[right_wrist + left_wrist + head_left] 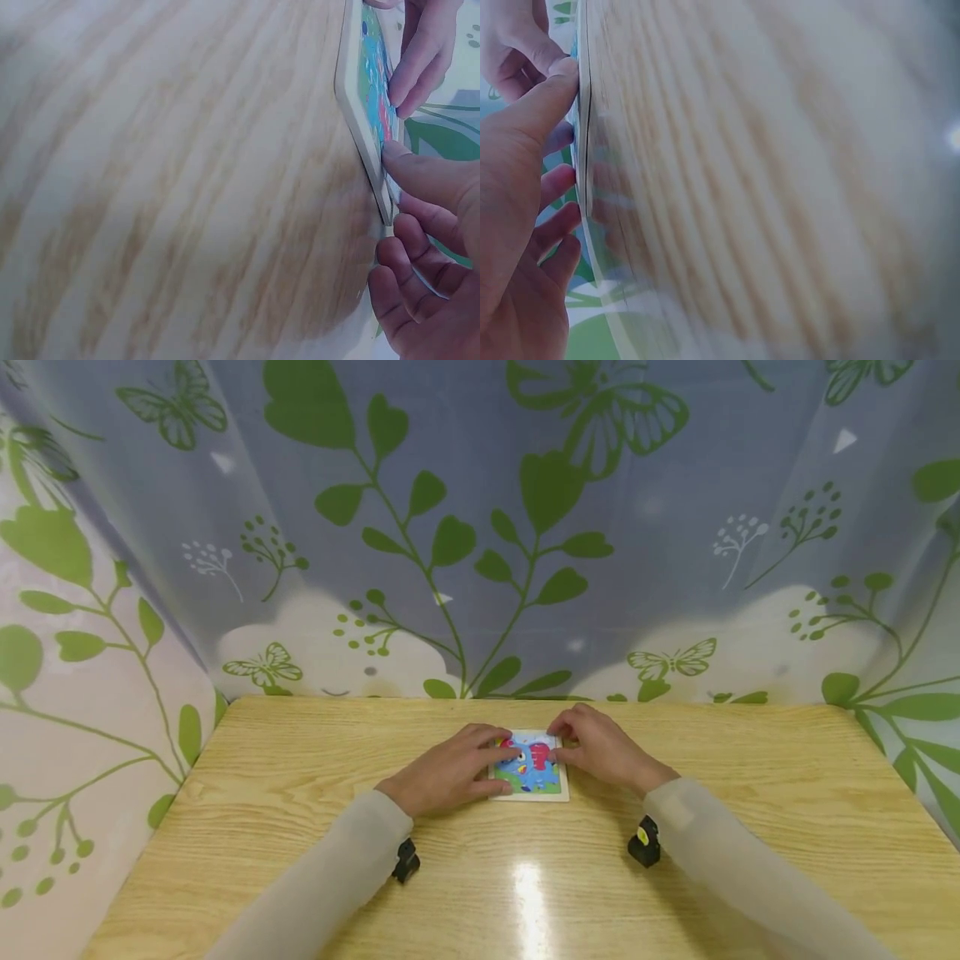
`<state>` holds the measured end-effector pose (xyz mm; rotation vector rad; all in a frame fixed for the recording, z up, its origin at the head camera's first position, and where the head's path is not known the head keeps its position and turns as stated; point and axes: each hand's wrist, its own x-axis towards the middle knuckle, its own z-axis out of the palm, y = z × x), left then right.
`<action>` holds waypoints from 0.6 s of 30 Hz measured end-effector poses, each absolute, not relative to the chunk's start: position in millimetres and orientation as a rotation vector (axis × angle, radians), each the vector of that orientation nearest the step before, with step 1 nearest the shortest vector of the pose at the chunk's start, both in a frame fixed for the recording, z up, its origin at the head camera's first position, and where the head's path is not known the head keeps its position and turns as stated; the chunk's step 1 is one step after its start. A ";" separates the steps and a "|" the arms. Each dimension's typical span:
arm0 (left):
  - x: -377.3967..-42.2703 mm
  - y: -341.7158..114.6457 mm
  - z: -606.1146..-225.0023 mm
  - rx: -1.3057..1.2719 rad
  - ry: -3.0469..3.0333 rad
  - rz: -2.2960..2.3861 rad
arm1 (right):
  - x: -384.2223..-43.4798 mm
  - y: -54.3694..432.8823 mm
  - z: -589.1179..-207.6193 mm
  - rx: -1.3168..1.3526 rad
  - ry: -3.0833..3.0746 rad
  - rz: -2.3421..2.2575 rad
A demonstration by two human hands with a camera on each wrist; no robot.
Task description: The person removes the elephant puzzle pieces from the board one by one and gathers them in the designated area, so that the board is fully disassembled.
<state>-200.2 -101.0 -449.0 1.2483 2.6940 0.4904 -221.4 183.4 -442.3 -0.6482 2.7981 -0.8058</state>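
Lying picture-up, the squarish puzzle [534, 770] parallels the far table edge [375, 699].

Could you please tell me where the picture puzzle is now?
In the head view, the picture puzzle sits just right of centre on the wooden table, near its far edge, between the left grip and the right grip.

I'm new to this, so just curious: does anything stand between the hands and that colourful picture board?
Nothing visible does: the left hand touches the picture board on its left side, the right hand on its right.
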 end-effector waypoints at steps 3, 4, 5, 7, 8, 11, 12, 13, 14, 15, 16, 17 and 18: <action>-200.6 -101.2 -449.7 1.246 2.698 0.488 | -222.1 183.4 -442.7 -0.636 2.789 -0.829; -200.7 -101.0 -449.9 1.247 2.698 0.489 | -222.0 183.6 -443.0 -0.633 2.786 -0.838; -200.7 -100.9 -450.0 1.246 2.698 0.491 | -221.9 183.7 -443.3 -0.632 2.786 -0.846; -200.8 -100.6 -450.1 1.242 2.696 0.489 | -221.4 184.3 -444.0 -0.628 2.788 -0.859; -200.8 -100.4 -449.9 1.240 2.694 0.489 | -221.1 184.6 -444.4 -0.626 2.790 -0.867; -200.4 -100.0 -449.7 1.246 2.697 0.484 | -220.6 185.1 -445.5 -0.621 2.793 -0.897; -200.2 -100.1 -449.3 1.248 2.699 0.483 | -220.5 185.2 -445.9 -0.617 2.793 -0.911; -200.0 -99.9 -449.1 1.251 2.700 0.484 | -220.3 185.2 -446.2 -0.614 2.792 -0.924; -199.7 -99.9 -448.6 1.254 2.702 0.489 | -220.2 185.2 -446.4 -0.610 2.790 -0.936; -199.5 -99.7 -448.4 1.257 2.703 0.490 | -220.3 185.1 -446.6 -0.607 2.785 -0.951; -199.2 -99.7 -448.1 1.255 2.703 0.489 | -220.2 185.0 -446.9 -0.602 2.781 -0.967; -199.0 -99.5 -447.8 1.258 2.705 0.492 | -220.2 185.0 -447.2 -0.597 2.776 -0.982; -198.8 -99.5 -447.6 1.257 2.705 0.493 | -220.2 184.9 -447.6 -0.593 2.771 -0.994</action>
